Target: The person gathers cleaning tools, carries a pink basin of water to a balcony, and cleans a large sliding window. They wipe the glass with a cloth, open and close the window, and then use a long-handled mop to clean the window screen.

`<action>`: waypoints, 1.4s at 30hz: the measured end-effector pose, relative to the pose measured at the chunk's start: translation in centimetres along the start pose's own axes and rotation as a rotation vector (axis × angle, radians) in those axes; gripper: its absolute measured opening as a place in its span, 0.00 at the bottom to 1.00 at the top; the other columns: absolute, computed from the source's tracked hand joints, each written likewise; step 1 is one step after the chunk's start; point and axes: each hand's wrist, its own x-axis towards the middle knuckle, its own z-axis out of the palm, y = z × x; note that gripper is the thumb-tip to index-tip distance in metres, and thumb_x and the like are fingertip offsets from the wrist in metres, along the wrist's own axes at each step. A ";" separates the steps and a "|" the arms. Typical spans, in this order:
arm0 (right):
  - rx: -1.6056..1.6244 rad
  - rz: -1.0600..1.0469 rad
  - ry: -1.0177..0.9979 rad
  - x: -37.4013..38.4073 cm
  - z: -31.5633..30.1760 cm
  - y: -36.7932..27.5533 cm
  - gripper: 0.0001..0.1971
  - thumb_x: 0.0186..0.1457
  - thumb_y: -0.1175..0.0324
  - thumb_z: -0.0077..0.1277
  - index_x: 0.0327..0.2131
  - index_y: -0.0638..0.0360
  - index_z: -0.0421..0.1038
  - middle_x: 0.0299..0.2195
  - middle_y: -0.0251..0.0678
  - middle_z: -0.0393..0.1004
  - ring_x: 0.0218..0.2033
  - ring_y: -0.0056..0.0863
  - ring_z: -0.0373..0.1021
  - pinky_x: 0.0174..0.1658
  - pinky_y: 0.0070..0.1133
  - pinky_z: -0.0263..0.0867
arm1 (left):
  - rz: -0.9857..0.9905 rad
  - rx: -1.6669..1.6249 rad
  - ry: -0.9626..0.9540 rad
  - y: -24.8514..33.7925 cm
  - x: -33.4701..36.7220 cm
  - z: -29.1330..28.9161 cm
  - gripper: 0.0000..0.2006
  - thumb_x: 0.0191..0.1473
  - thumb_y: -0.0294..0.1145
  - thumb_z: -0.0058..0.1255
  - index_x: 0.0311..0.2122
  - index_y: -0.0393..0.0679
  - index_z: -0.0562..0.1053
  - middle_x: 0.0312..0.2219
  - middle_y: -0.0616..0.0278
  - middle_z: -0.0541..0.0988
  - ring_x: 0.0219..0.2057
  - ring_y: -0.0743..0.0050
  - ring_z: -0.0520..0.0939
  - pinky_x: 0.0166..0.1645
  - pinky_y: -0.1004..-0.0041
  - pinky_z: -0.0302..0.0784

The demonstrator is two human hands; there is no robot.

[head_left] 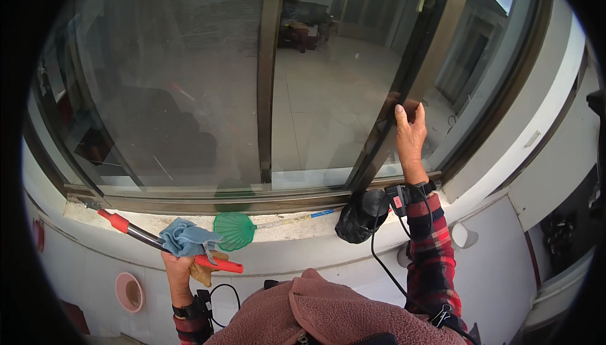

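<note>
My left hand [178, 268], low at left, is closed around a metal rod with red ends [146, 236], together with a crumpled blue cloth [188, 237]. A yellowish-brown cloth [203, 273] hangs below the rod's near red end; the fingers are largely hidden by the bundle. Up at the right, my right hand [410, 135] grips the dark upright frame [377, 149] of a sliding window, thumb and fingers on either side of its edge. A green plastic fly swatter [235, 230] lies on the white sill [293, 230] between my hands.
A black plastic bag with a dark round object [358, 220] stands on the sill near my right forearm. Below are a pink basin [130, 292] at left and a white container [464, 236] at right. Cables run from both wrists. Window glass [328, 105] fills the far side.
</note>
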 end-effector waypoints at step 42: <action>-0.472 0.204 0.370 15.9 -20.1 25.6 0.30 0.54 0.56 0.31 0.53 0.72 0.55 0.55 0.60 0.53 0.58 0.49 0.51 0.59 0.30 0.48 | -0.024 0.316 0.145 0.6 -3.2 14.2 0.14 0.39 0.27 0.53 0.35 0.38 0.70 0.33 0.64 0.73 0.35 0.74 0.72 0.43 0.76 0.67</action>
